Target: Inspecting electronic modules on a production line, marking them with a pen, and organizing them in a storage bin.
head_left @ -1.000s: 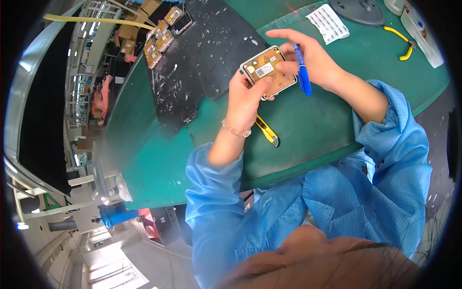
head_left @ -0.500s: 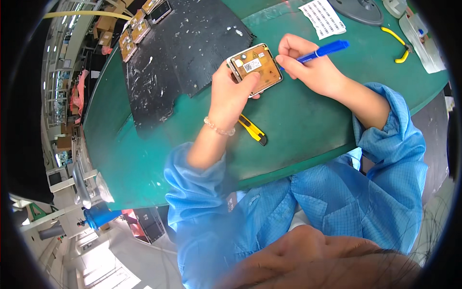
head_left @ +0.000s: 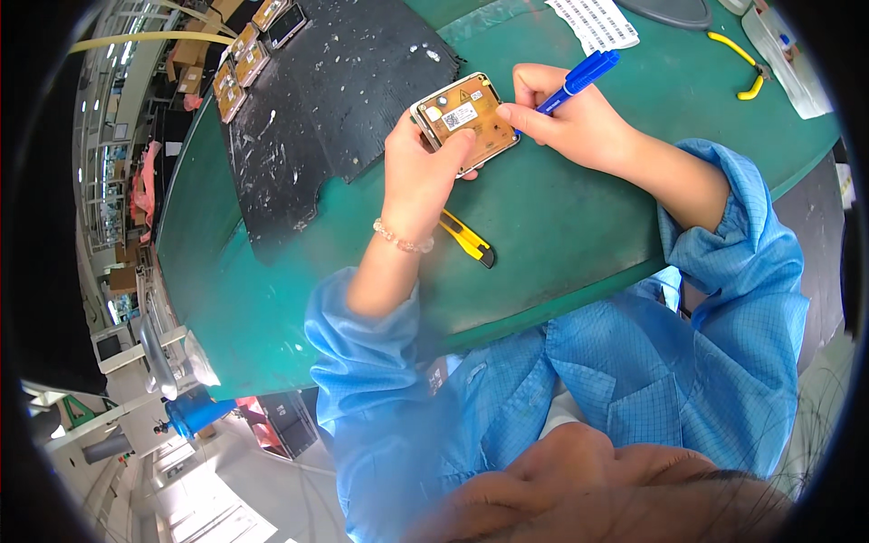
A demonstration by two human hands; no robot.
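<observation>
Far beyond your left fingers, several similar units (head_left: 251,56) lie at the edge of the black mat (head_left: 348,81). Your left hand (head_left: 418,176) grips the orange-faced unit (head_left: 482,118), thumb across its face and fingers beneath. The yellow cutter (head_left: 469,241) lies on the bench (head_left: 552,240), nearer you than those fingers. Your right hand (head_left: 584,131) pinches the blue pen (head_left: 579,80), its lower end beside the unit's right edge; you can't tell whether it touches. A second ago your right fingers lay on the unit's face; now they are off it, so the pen is the part brought to it and your left hand alone supports it. Beyond your right fingers lies the label sheet (head_left: 599,25), and farther right, the yellow-handled pliers (head_left: 735,49).
</observation>
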